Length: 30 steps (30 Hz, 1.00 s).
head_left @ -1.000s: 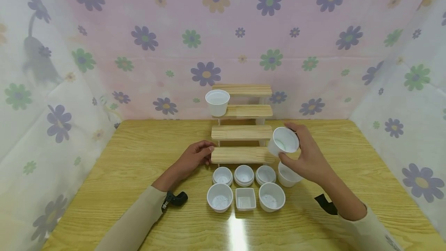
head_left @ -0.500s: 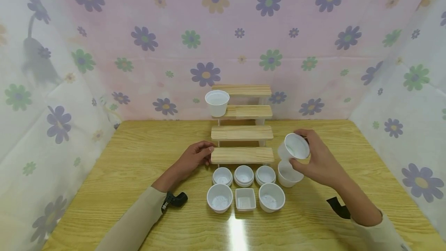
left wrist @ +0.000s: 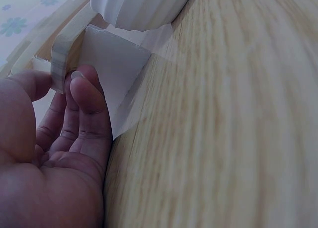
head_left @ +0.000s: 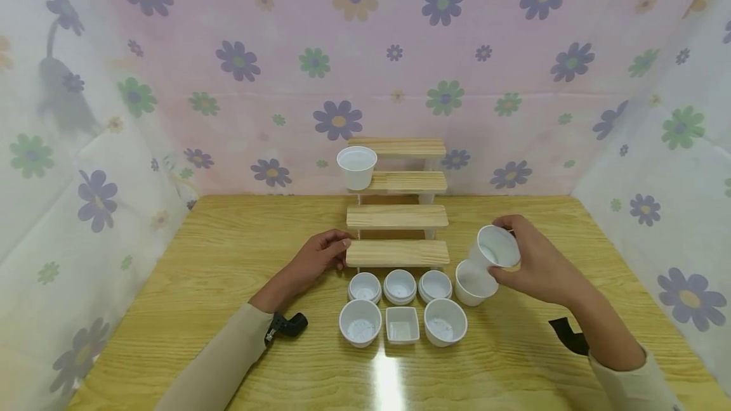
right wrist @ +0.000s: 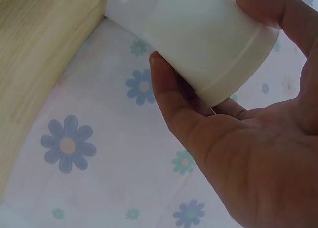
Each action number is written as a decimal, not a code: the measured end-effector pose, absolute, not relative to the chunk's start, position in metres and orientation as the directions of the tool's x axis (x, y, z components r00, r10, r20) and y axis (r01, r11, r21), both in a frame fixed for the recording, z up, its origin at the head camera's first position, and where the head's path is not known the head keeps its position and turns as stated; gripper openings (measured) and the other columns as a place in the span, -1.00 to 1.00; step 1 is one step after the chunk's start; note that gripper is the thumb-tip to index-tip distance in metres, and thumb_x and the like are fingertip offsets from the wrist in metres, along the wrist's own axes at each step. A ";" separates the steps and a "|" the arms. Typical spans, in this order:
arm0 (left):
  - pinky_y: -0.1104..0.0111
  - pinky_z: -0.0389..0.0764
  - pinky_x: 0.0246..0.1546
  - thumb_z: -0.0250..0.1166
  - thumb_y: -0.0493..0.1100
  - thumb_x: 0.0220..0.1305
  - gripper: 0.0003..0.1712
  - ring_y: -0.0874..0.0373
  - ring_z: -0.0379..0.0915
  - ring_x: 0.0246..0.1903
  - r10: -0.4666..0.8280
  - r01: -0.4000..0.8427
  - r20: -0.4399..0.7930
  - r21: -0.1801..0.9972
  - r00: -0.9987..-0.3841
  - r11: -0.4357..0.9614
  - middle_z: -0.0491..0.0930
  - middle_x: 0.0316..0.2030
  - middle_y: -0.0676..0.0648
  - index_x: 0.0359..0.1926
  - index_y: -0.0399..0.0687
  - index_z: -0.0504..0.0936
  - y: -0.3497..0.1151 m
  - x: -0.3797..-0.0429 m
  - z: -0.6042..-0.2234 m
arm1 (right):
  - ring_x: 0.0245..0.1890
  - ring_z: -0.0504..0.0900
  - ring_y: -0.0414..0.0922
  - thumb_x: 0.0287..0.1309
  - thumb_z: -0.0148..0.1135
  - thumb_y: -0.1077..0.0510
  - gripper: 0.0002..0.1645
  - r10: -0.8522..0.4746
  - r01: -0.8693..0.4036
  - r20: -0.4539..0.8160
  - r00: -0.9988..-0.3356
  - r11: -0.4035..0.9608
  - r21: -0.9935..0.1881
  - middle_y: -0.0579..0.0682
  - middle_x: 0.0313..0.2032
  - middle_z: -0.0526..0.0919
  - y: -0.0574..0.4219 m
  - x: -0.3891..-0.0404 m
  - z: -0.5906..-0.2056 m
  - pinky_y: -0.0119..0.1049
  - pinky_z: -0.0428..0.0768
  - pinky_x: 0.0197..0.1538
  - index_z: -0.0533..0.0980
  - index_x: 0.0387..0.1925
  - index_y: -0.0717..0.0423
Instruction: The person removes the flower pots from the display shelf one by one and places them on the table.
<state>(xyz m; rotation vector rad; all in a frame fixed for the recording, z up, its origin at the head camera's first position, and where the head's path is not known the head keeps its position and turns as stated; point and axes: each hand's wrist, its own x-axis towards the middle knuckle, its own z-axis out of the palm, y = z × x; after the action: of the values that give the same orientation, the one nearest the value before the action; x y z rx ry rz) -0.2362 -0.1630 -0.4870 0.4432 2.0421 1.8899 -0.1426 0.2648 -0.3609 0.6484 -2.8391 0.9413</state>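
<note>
My right hand pinches a white tapered pot between thumb and fingers, its mouth tilted up toward me. The right wrist view shows the smooth outer wall of this pot and the fingertips around its rim. Below it, partly overlapped, another white pot stands on the table. On the left, my left hand grips the end of the lowest plank of a wooden step stand. In the left wrist view the thumb lies on one side of that plank's end, the curled fingers on the other.
One tall white pot stands at the left of an upper step. In front of the stand are three small round bowls, and nearer me a square dish between two round pots. Flowered cloth surrounds the wooden table.
My right hand has moved right and slightly down, away from the stand, carrying the white pot toward the pot on the table. The left hand has stayed on the stand.
</note>
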 end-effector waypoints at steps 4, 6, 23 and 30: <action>0.33 0.67 -0.28 0.13 -0.07 0.68 -0.56 0.08 0.53 -0.37 0.434 0.003 -0.028 0.997 -0.900 0.071 0.56 -0.33 -0.12 0.31 -0.33 0.52 -0.162 -0.236 -0.486 | 0.00 0.61 0.11 0.12 0.61 0.22 -0.09 -0.369 -0.402 0.175 -0.913 0.739 -0.540 0.27 0.16 0.52 0.270 -0.143 -0.358 0.05 0.65 -0.05 0.26 0.34 0.37; 0.33 0.67 -0.28 0.14 -0.07 0.68 -0.56 0.09 0.53 -0.37 0.433 0.000 -0.029 0.998 -0.901 0.068 0.56 -0.33 -0.12 0.31 -0.34 0.53 -0.162 -0.236 -0.486 | -0.02 0.61 0.10 0.12 0.61 0.22 -0.09 -0.367 -0.392 0.159 -0.917 0.745 -0.540 0.26 0.15 0.53 0.273 -0.143 -0.357 0.01 0.65 -0.08 0.26 0.34 0.37; 0.33 0.67 -0.29 0.13 -0.09 0.68 -0.56 0.10 0.53 -0.38 0.431 0.009 -0.024 0.997 -0.902 0.074 0.57 -0.35 -0.10 0.31 -0.36 0.53 -0.161 -0.235 -0.484 | 0.01 0.59 0.15 0.06 0.67 0.17 -0.07 -0.407 -0.364 0.032 -0.913 0.775 -0.517 0.30 0.10 0.54 0.309 -0.157 -0.363 0.05 0.63 -0.04 0.24 0.25 0.38; 0.33 0.66 -0.29 0.13 -0.07 0.68 -0.56 0.09 0.53 -0.37 0.429 0.006 -0.029 0.997 -0.903 0.079 0.56 -0.34 -0.11 0.31 -0.34 0.52 -0.161 -0.234 -0.484 | -0.07 0.57 0.06 0.07 0.66 0.18 -0.08 -0.434 -0.337 -0.054 -0.899 0.766 -0.548 0.26 0.05 0.51 0.316 -0.161 -0.370 -0.13 0.62 -0.13 0.17 0.20 0.34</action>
<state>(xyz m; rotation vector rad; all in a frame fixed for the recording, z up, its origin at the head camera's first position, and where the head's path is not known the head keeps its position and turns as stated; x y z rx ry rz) -0.2342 -0.1610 -0.4837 0.4330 2.0484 1.8900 -0.1606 0.3157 -0.3698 0.6872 -3.1181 0.9107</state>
